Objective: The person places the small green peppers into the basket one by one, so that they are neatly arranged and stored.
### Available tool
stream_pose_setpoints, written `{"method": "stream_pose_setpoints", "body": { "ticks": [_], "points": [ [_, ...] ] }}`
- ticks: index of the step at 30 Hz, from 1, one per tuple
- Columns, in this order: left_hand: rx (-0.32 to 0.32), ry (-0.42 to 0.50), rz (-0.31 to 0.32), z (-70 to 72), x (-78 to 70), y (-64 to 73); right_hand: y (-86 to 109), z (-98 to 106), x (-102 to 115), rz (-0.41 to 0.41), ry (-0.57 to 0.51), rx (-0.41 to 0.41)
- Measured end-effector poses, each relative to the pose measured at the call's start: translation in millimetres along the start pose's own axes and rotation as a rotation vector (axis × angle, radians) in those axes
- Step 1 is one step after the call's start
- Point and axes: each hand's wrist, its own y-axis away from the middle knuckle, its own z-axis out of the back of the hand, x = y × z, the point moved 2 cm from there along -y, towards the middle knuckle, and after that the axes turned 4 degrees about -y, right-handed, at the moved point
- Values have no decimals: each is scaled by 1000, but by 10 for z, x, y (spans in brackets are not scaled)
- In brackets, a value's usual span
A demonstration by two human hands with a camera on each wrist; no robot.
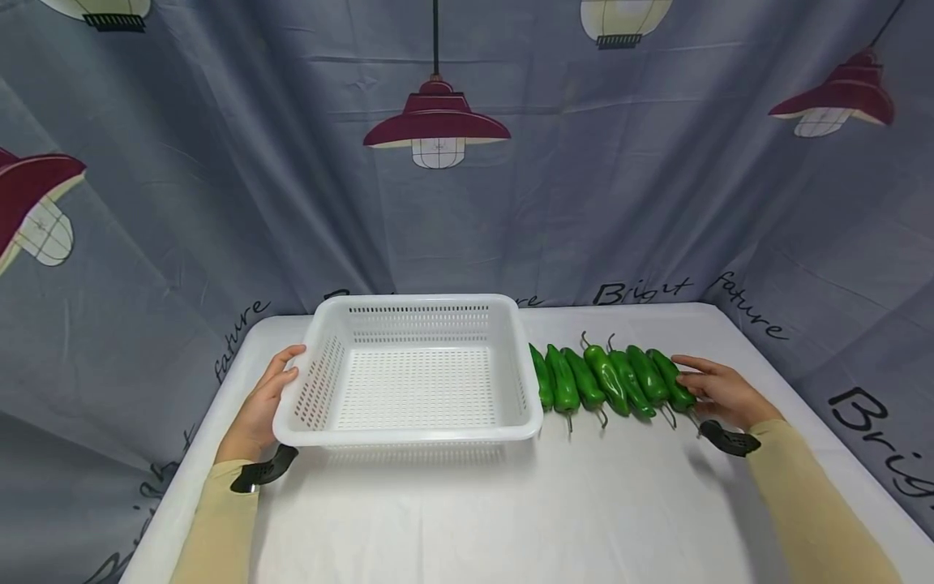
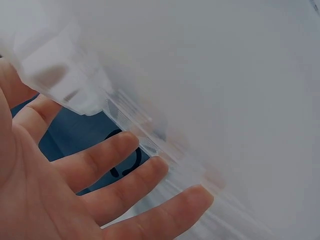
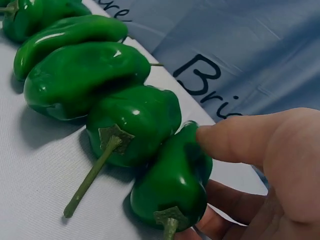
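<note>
Filling the background: blue-grey curtain (image 1: 292,178), printed with red lamps (image 1: 438,122) and black lettering. Next, white-covered surface (image 1: 452,519) across the lower half of the head view. White perforated basket (image 1: 409,435) sits on it left of middle, wide side toward the person, nothing inside. Two pale yellow sleeves (image 1: 817,511), one reaching in from each lower corner.

Row of seven green peppers (image 1: 606,377) lies on the surface just right of the basket, side by side, ends pointing away from and toward the person. Leftmost one is partly hidden by the basket. Stems point both ways along the row.

Hands: left hand (image 1: 255,405) at the basket's left side, fingertips by the rim, fingers spread and only slightly bent. Right hand (image 1: 718,392) at the right end of the row: thumb tip touches the far end of the outermost pepper (image 3: 172,185), other fingers loosely bent along its outer side, partly behind it. Can't tell if they press on it. Smallest: black wrist straps (image 1: 264,470), one per wrist.
</note>
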Motion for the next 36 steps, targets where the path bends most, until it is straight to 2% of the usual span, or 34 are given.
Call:
{"method": "stream_pose_setpoints", "body": {
  "ticks": [6,14,22,36],
  "points": [
    [-9,-5,6,7,2,2,-22,-36,16,15,54,10],
    [1,-8,-8,12,-13,6,-40,-52,22,2,93,-32],
    [-13,-27,11,-2,-23,12,-7,10,-1,-1,34,-37],
    [20,8,-21,12,-11,11,21,61,-36,0,-98,-3]
  ]
}}
